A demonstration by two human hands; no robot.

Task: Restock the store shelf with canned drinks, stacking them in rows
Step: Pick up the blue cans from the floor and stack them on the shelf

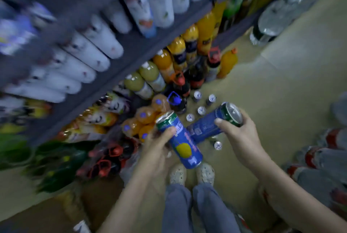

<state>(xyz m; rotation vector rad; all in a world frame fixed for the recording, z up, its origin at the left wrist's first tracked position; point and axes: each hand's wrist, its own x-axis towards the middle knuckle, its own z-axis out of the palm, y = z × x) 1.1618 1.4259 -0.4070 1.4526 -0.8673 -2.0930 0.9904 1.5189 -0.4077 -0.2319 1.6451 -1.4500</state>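
Blue drink cans are held one in each hand, above the floor [281, 82] and in front of the shelf [131, 45]. The lemon-printed can [185, 150] is gripped by the left hand [157, 148], fingers curled round its upper body and its rim tilted towards the shelf. The second blue can [210, 122] is gripped near its green top by the right hand [240, 135], thumb laid across the side. It lies tilted, its base almost touching the first can. Neither has yet been set on a shelf board.

The step in hand is judged to be the carrying of this pair up to a row. It would be done well if the cans were turned upright before being lowered, seated flat and square on whatever lies below, and released one at a time so that the row can be steadied. Knocks between the two should be avoided, since thin walls are easily dented. Which board is meant cannot be told.

Spare cans [201, 110] stand upright on the floor just beyond the hands, near one another but apart. Pale shoes [177, 174] are seen directly below.

White bottles [90, 50] line one shelf edge, with juice bottles [187, 45] beneath. Dark jugs [180, 82] with red handles and a wrapped pack of orange bottles [144, 118] crowd the shelf's foot, so the reach is narrowed. Wrapped bottle packs [319, 157] hem in the right side.
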